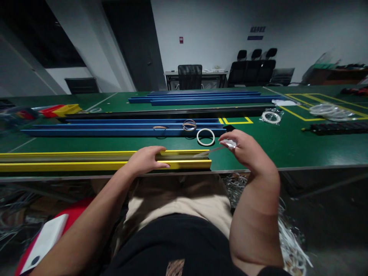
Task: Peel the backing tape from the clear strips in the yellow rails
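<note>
My left hand [145,159] grips a long yellow channel profile [94,166] near its right end, thumb on the near wall and fingers over the far wall. The profile lies along the table's front edge. Just beyond its right end, my right hand [240,145] is raised a little and pinches a crumpled white strip [229,143]. From there a thin pale length runs down into the profile's open end. Behind, a white tape roll [205,137] lies flat, close to a blue channel profile [120,132]. Something black beside my right fingers is too unclear to name.
More blue profiles [201,100] and a long black profile [172,112] lie further back. Brown rings [189,125] rest on the nearer blue ones. Bagged white rolls [271,117] lie to the right, yellow and red bins [67,110] to the left. Scrap strips [290,237] heap below the table.
</note>
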Motion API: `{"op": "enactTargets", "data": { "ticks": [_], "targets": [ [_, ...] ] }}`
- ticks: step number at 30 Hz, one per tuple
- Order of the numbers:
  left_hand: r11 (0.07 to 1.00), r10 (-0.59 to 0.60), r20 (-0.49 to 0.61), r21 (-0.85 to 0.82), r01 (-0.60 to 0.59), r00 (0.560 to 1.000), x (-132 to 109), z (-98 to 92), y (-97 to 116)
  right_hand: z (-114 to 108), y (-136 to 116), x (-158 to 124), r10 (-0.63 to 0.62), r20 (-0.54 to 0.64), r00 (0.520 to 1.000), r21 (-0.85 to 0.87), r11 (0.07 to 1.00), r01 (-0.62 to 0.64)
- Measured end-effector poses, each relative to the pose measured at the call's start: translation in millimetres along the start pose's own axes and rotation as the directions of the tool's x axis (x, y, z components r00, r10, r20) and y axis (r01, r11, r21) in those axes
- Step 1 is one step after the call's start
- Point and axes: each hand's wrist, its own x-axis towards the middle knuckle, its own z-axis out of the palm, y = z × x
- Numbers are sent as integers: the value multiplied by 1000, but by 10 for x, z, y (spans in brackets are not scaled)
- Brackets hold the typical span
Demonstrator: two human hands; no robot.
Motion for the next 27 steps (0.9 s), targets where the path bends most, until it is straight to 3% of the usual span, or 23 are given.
{"op": "enactTargets", "data": {
  "ticks": [5, 11, 18, 27],
  "targets": [
    [998, 48, -42, 42, -46, 998, -7, 21, 77, 38, -20, -3, 4, 25, 1000, -35, 999, -3],
    [994, 70, -52, 93, -65, 996, -20, 17, 104, 93, 32, -50, 219, 178, 959, 76, 969, -235],
    [992, 70, -54, 111, -64, 996, -26, 16, 102, 46, -44, 18, 125, 72, 989, -1, 992, -126],
    [993, 54, -42, 103, -49, 998, -36, -16, 150, 99, 80, -38, 175, 147, 974, 73, 980, -187]
  ]
}}
